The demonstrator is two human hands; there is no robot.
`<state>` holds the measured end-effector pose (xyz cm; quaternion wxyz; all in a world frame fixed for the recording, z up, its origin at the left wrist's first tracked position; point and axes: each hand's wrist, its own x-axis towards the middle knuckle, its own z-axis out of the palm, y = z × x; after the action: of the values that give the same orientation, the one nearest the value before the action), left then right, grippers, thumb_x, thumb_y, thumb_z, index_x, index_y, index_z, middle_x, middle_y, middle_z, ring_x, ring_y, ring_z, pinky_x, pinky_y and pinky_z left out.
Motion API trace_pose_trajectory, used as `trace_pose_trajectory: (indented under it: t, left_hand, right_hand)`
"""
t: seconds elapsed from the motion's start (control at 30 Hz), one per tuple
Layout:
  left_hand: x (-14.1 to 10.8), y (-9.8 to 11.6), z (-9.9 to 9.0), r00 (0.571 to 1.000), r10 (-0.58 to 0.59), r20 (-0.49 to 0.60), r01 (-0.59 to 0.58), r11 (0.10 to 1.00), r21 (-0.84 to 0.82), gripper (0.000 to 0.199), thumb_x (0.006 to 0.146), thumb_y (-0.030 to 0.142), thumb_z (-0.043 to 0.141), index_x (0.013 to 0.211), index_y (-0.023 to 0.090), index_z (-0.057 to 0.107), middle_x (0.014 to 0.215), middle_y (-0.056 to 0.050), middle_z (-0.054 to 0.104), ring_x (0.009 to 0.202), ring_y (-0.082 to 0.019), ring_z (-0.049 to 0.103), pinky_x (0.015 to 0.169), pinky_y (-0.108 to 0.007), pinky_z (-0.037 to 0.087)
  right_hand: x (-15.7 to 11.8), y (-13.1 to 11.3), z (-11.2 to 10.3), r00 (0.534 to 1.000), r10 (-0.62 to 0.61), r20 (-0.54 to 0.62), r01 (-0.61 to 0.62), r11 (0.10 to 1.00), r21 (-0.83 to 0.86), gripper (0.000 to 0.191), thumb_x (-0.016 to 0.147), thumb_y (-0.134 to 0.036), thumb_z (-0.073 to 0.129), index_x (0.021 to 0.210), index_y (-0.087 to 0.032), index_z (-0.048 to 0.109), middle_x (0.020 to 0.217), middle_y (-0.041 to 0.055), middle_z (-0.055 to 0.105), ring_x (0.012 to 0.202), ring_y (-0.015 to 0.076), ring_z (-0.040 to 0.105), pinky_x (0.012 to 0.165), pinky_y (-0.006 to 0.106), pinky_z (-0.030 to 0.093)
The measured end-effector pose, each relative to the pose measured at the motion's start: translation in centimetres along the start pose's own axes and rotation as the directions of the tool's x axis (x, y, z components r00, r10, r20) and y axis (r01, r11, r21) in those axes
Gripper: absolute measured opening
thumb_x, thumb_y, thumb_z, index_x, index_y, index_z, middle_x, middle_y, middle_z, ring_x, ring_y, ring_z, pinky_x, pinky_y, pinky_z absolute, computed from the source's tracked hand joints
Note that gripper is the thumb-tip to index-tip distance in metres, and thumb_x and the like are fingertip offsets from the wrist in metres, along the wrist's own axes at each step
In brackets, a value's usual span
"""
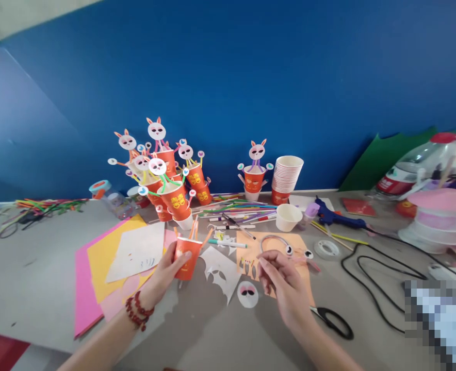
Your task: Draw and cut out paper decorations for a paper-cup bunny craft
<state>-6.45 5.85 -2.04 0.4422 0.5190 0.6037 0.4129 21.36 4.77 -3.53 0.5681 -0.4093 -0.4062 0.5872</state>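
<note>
left hand (pixel 169 269); gripping red cup (pixel 191 266); orange strips (pixel 194 230) upright inside

You've got one cam going, worn on your head, so it's basically your own eye line: forward and tipped down over the grey tabletop (pixel 208 345). Your left hand (pixel 169 265) and right hand (pixel 284 281) sit close, below centre, and the blue wall (pixel 228 77) takes up most of the upper half. Framing's wide, table stretching well out either side. Bottom right's a pixelated patch (pixel 444 330), so honestly can't tell what's there.
</note>
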Motion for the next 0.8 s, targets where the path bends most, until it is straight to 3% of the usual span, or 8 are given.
trace_pose_trajectory:
  t: [0.07,0.23,0.37,0.5,0.63,0.8]
  left_hand:
    - [0.5,-0.7,-0.8,0.999,0.036,0.013,-0.038,0.974,0.223,0.052,0.086,0.056,0.053,0.121,0.018,0.052,0.111,-0.008,0.067,0.098,-0.025,0.063,0.080,-0.035,0.052]
    - [1.7,-1.4,-1.6,0.998,0.054,0.019,-0.057,0.916,0.397,0.051,0.082,0.060,0.057,0.112,0.018,0.056,0.099,-0.007,0.069,0.090,-0.028,0.064,0.080,-0.039,0.048]
    - [2.1,-1.4,-1.6,0.996,0.087,0.026,-0.089,0.872,0.481,0.051,0.081,0.061,0.056,0.109,0.019,0.058,0.105,-0.008,0.068,0.094,-0.029,0.063,0.082,-0.040,0.047]
    - [2.1,-1.5,-2.0,0.995,0.093,0.018,-0.088,0.830,0.551,0.053,0.081,0.063,0.054,0.109,0.018,0.058,0.092,-0.007,0.070,0.083,-0.027,0.065,0.072,-0.037,0.049]
    - [2.1,-1.4,-2.5,0.996,0.081,0.044,-0.092,0.814,0.573,0.056,0.081,0.062,0.055,0.115,0.018,0.056,0.086,-0.005,0.070,0.077,-0.024,0.067,0.066,-0.032,0.049]
    - [1.8,-0.8,-2.7,0.995,0.079,0.060,-0.099,0.814,0.573,0.060,0.083,0.061,0.052,0.126,0.019,0.051,0.092,-0.005,0.072,0.082,-0.023,0.068,0.069,-0.030,0.052]
  right_hand:
    - [0.1,0.3,-0.1,1.000,0.001,-0.012,-0.001,1.000,0.000,0.025,0.086,-0.044,0.065,0.085,-0.019,0.060,0.064,-0.0027,0.057,0.046,0.0057,0.044,0.041,0.016,0.035]
    - [0.6,0.6,-0.3,0.999,-0.002,-0.052,0.000,0.999,-0.038,0.027,0.084,-0.045,0.067,0.086,-0.019,0.059,0.063,-0.0022,0.057,0.045,0.0068,0.046,0.038,0.016,0.033]
    - [0.9,0.7,-0.4,0.999,-0.018,-0.035,0.016,0.998,-0.057,0.026,0.084,-0.045,0.067,0.084,-0.019,0.059,0.062,-0.0026,0.057,0.045,0.0068,0.046,0.039,0.016,0.034]
    - [1.0,0.6,-0.4,0.999,-0.014,-0.035,0.012,0.999,-0.045,0.026,0.083,-0.044,0.067,0.084,-0.019,0.060,0.061,-0.0028,0.057,0.044,0.0061,0.044,0.038,0.016,0.034]
    - [1.0,0.1,-0.4,0.998,-0.023,-0.050,0.022,1.000,-0.017,0.025,0.082,-0.042,0.069,0.082,-0.019,0.060,0.061,-0.0031,0.057,0.045,0.0056,0.044,0.040,0.015,0.037]
    - [1.1,-0.8,-0.6,0.991,-0.063,-0.117,0.066,0.998,0.018,0.023,0.081,-0.040,0.070,0.079,-0.020,0.060,0.062,-0.0036,0.056,0.045,0.0054,0.045,0.039,0.015,0.035]
